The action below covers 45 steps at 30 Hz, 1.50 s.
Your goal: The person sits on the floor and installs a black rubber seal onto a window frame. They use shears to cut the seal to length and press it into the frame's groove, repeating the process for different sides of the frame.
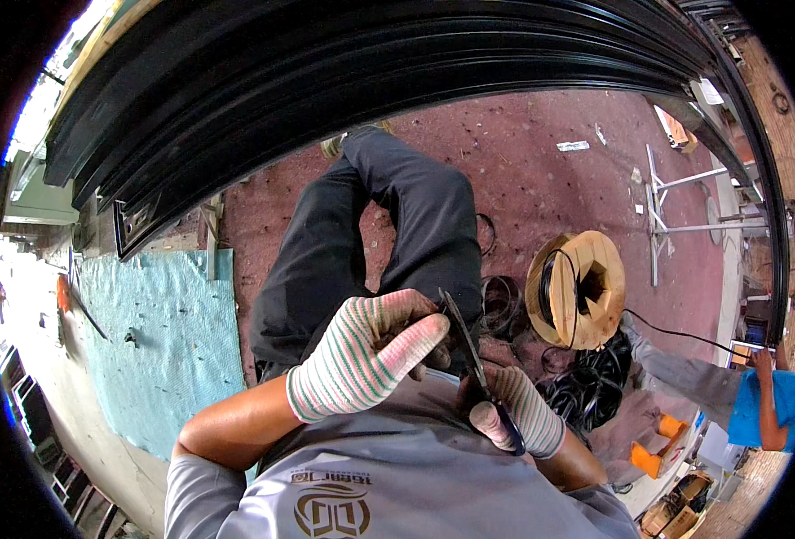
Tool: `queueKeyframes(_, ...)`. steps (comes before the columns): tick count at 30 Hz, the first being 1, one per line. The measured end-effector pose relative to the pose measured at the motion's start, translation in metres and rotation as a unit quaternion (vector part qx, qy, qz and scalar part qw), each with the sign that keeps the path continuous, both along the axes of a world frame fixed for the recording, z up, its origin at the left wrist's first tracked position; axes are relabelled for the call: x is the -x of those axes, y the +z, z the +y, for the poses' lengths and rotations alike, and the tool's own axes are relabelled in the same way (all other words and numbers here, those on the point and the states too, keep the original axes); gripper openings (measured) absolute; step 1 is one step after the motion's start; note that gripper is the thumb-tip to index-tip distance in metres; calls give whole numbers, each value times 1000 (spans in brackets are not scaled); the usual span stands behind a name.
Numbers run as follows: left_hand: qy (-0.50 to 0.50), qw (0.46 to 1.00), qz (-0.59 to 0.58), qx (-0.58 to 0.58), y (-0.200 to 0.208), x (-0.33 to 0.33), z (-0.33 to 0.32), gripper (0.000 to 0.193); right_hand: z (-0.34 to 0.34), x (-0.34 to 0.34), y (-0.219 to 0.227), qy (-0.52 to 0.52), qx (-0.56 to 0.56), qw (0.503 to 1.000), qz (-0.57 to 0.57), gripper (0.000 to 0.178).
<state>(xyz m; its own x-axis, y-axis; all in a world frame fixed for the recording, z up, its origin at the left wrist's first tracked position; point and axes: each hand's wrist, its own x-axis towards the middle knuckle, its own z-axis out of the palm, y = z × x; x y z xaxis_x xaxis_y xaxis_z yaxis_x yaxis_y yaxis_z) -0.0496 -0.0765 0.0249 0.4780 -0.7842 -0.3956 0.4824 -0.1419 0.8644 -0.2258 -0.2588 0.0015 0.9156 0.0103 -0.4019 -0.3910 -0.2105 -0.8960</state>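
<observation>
A striped knit work glove covers each of my hands. My right hand [525, 409] is wrapped round the dark handles of a pair of scissors [466, 343], whose blades point up and away from me, slightly parted at the tips. Close beside the blades, my left hand [375, 349] is closed, thumb pressed toward the curled fingers. Whatever it pinches is hidden or too small to make out. Both hands are held in front of my waist, above my dark trousers [402, 193].
Long black profiles [353, 63] span the far side. To the right stand a wooden spool [586, 292] and a heap of black strips [595, 386]. A person in blue [766, 409] works at the far right. Light-blue sheeting [164, 341] lies left.
</observation>
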Motion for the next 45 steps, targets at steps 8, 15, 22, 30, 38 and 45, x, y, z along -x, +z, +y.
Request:
queueKeyframes(8,1,1000,-12,-4,-4,2,0,29,1,4,-8,10,26,1000,0,58)
queueKeyframes(15,-2,1000,11,-12,0,1,-1,29,-2,5,-11,25,7,999,34,33)
queueKeyframes(22,5,1000,2,8,-3,-1,0,27,5,4,-22,-62,-67,994,53,23)
queueKeyframes(30,55,997,51,28,-8,0,9,30,5,-20,-17,-105,-110,988,-2,63)
queueKeyframes(38,102,992,36,64,-9,-3,22,23,-11,-65,-47,-185,-100,977,-32,47)
queueKeyframes(45,77,994,52,63,-9,-1,36,20,-46,-164,-87,-210,102,958,-168,43)
